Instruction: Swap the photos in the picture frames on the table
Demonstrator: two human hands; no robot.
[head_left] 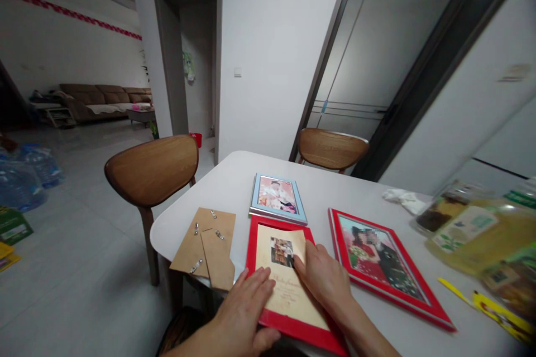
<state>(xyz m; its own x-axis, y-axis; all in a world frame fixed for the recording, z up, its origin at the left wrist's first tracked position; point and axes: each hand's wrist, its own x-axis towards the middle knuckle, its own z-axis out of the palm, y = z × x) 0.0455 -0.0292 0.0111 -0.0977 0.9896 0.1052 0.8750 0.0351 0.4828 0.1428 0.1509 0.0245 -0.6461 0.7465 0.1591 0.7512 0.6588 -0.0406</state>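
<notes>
A red frame [288, 321] lies at the table's near edge with a cream printed sheet [285, 290] on it. My left hand [247, 309] rests flat over the frame's left side, fingers stretched onto the sheet. At the sheet's right edge, my right hand [324, 276] has its thumb on top and its fingers closed on the paper. A brown backing board [221, 217] with metal clips and a stand flap lies to the left. Beyond is a blue framed photo [278, 198]; a red framed photo [385, 262] lies to the right.
The white table [322, 184] also holds a yellow tool [502, 315], a large oil bottle [473, 234], a clear food container [448, 203] and a white tissue [404, 199]. Wooden chairs stand at the left [154, 170] and far side [333, 148].
</notes>
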